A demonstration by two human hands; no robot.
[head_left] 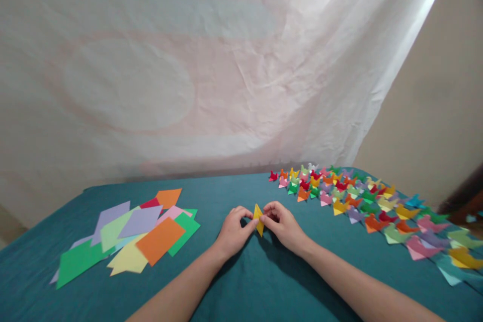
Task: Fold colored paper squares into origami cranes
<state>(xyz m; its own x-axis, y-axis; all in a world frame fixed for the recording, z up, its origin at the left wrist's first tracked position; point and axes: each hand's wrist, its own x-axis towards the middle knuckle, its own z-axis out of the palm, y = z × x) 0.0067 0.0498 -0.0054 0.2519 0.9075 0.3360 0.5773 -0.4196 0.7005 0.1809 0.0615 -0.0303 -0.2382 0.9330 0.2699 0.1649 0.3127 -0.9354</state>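
A small folded piece of yellow paper (258,219) stands upright between my two hands, just above the teal tablecloth (241,282). My left hand (234,231) pinches its left side with fingers curled. Its right side is pinched by my right hand (281,224), also with closed fingers. Both forearms reach in from the bottom of the view.
A loose pile of flat coloured paper sheets (132,239) lies to the left. Several rows of small folded paper figures (362,201) in many colours cover the right side of the table. A white cloth (188,70) hangs behind the table.
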